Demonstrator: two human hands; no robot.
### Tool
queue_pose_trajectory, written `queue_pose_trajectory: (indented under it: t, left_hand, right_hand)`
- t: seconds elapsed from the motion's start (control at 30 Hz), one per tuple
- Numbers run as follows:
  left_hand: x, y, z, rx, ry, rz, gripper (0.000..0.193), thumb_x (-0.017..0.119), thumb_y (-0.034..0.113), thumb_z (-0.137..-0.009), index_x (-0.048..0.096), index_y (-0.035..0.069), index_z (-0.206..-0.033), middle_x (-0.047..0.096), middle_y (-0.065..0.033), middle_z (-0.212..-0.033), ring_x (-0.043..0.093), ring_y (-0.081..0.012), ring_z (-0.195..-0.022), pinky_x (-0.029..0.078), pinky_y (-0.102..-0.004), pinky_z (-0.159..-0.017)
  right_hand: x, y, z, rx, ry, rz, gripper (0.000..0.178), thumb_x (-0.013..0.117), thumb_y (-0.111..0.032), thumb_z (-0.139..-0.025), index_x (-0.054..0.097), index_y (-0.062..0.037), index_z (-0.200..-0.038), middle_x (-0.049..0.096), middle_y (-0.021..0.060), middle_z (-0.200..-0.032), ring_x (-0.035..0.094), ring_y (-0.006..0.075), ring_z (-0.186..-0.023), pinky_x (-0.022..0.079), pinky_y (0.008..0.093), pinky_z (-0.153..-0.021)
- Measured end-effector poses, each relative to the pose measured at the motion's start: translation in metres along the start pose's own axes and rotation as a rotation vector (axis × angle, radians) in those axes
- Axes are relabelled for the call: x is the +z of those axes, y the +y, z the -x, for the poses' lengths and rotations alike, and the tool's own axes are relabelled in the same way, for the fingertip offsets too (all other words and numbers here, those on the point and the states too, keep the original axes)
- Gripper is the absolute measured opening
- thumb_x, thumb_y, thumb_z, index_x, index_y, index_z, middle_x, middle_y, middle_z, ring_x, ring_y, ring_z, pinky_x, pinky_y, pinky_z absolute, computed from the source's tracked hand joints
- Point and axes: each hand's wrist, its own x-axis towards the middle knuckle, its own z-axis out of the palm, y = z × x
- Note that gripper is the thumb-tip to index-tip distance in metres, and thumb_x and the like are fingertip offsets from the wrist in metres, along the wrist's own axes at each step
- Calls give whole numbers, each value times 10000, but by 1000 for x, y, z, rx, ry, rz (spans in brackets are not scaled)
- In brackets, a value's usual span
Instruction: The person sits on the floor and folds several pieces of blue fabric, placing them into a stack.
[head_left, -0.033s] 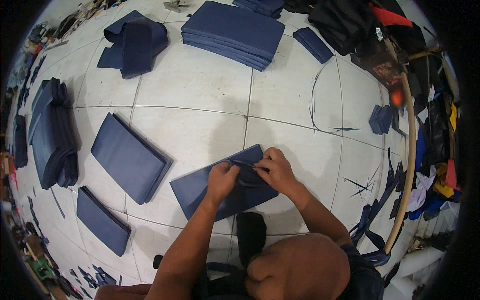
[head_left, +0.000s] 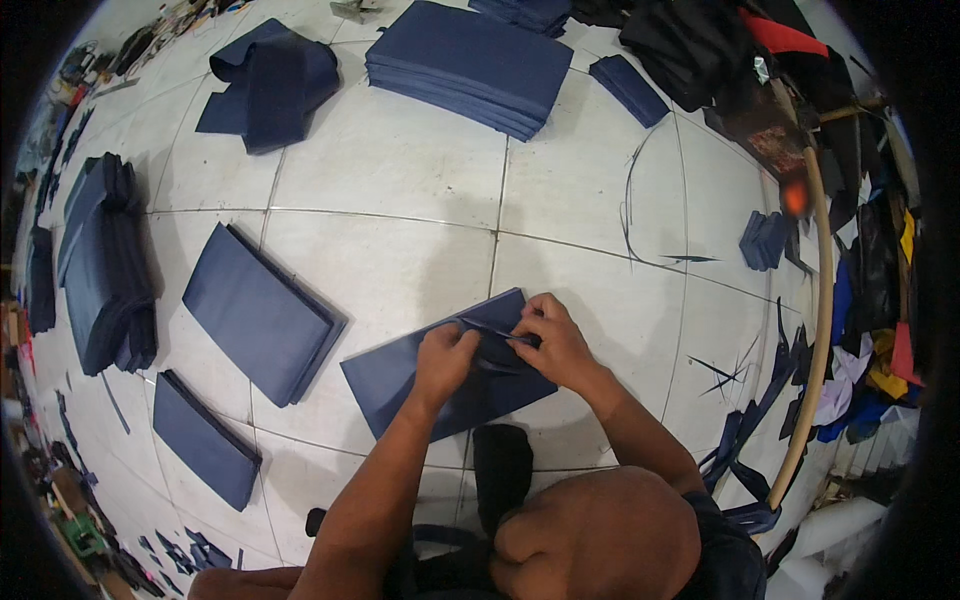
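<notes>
Fingers of the left hand and right hand pinch dark material over the blue panel beneath them

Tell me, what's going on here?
A person's left hand and right hand pinch dark material over a flat dark-blue piece on the tiled floor; whether that material is a fold or a separate strip is unclear. A blue stack lies to the left, and a thicker blue pile farther ahead.
</notes>
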Motion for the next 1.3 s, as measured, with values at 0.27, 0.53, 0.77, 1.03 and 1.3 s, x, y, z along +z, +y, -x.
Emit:
queue_pose_trajectory:
  t: [0.27,0.53,0.77,1.03,1.3]
  left_hand:
    - [3,8,1,-192,-25,73,379,665,319,-912,665,-39,-787,650,-96,-685,607,-162,-593,486,-332,-564]
    - [-4,6,5,-129,-35,64,325,672,275,-888,663,-35,-790,650,-102,-704,601,-159,-637,477,-336,-598]
    - [-2,1,2,-93,-34,65,322,651,263,-857,629,-41,-754,619,-117,-666,580,-180,-623,462,-355,-595]
    - [-1,1,6,-191,5,341,432,650,347,-904,601,-46,-730,575,-109,-628,549,-177,-586,448,-362,-564]
    - [0,-4,6,-71,-28,99,360,694,296,-885,603,-26,-752,595,-78,-636,553,-160,-571,438,-336,-538]
  right_hand:
    - [-28,-36,-8,268,-296,-365,241,659,-164,-913,540,-51,-1090,694,181,-965,689,343,-847,520,424,-751]
    - [-10,-1,-13,109,-132,291,326,725,-227,-879,631,-70,-1148,614,103,-932,593,285,-872,487,396,-776]
    - [2,0,-7,90,-105,-31,263,726,-146,-840,611,-62,-1061,597,108,-1007,581,319,-999,471,439,-835]
    - [-1,-38,5,19,-175,1,233,684,-96,-875,582,-54,-1080,697,117,-941,703,281,-799,551,407,-726]
    - [-1,-8,-4,176,-10,12,341,700,-246,-907,620,-64,-1183,615,109,-889,612,319,-822,501,435,-731]
